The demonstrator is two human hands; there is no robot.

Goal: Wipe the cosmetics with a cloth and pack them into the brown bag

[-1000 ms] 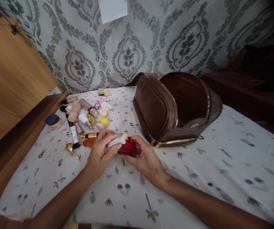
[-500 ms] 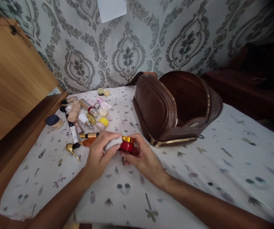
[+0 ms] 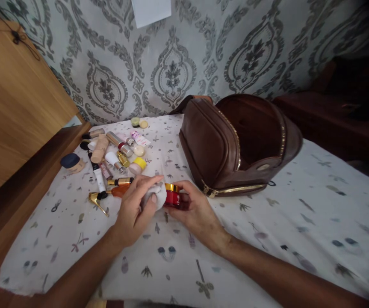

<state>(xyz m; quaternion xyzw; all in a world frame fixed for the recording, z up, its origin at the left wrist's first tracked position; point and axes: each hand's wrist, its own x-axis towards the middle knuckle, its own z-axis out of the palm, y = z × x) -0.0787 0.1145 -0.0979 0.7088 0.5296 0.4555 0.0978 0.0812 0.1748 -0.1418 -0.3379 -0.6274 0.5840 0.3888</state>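
Observation:
In the head view, my right hand (image 3: 199,214) is closed around a red jar (image 3: 172,199) with a gold lid. My left hand (image 3: 136,209) pinches a crumpled white cloth or wipe (image 3: 156,196) against the jar's left side. Just beyond my left hand lie a gold-and-black tube (image 3: 120,181), an orange item (image 3: 119,191) partly hidden by that hand, and a gold pump top (image 3: 97,202). A pink jar with a yellow lid (image 3: 138,165) sits a little farther back.
A brown bag (image 3: 206,145) stands unzipped at the right, behind my right hand. Several cosmetics, among them a beige bottle (image 3: 100,148) and a jar with a navy lid (image 3: 72,163), lie at the left on the patterned sheet (image 3: 168,273). A wooden panel (image 3: 20,102) borders the left.
The jar has turned and tipped in my right hand, so more of its red side shows. The white cloth has shifted slightly right and lower, with my left fingers spread further over it.

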